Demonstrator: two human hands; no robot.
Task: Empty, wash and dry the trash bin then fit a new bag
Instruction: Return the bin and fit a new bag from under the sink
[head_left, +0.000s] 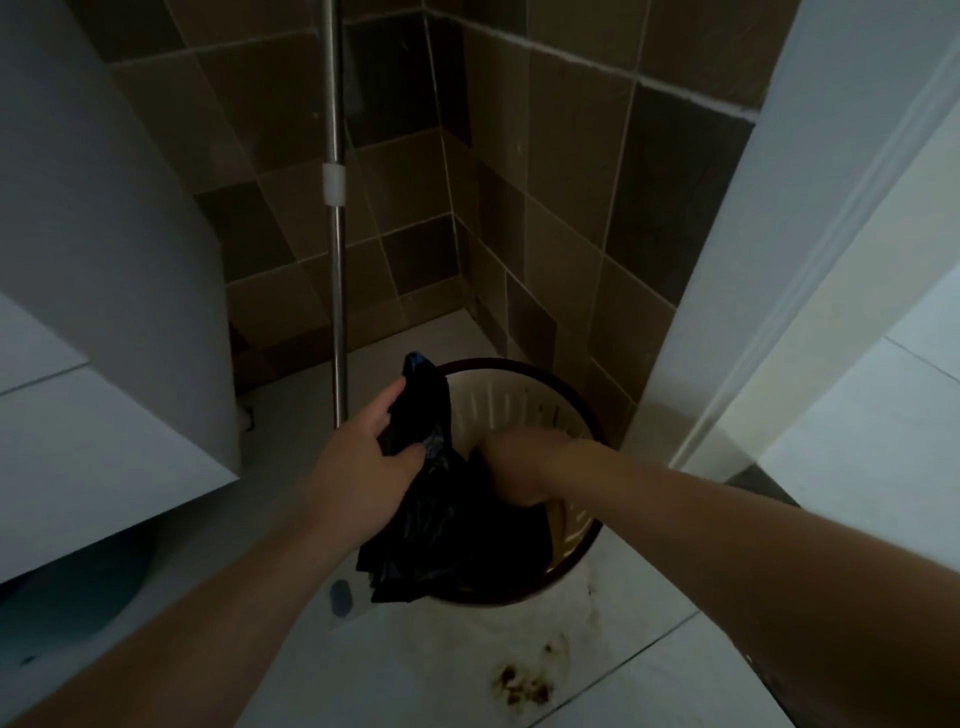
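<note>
A round white slatted trash bin (524, 400) with a dark brown rim stands on the floor in a tiled corner. A black plastic bag (452, 525) hangs over its near left side and rises in a bunched peak above the rim. My left hand (363, 462) grips the bunched upper part of the bag at the bin's left. My right hand (519, 467) reaches down inside the bin, its fingers curled on the bag; the fingertips are hidden.
A metal mop pole (337, 260) stands upright just left of the bin. A white cabinet (104, 260) juts out at the left, a white door frame (779, 260) at the right. Brown stains (524, 686) and a dark spot (340, 597) mark the white floor tiles.
</note>
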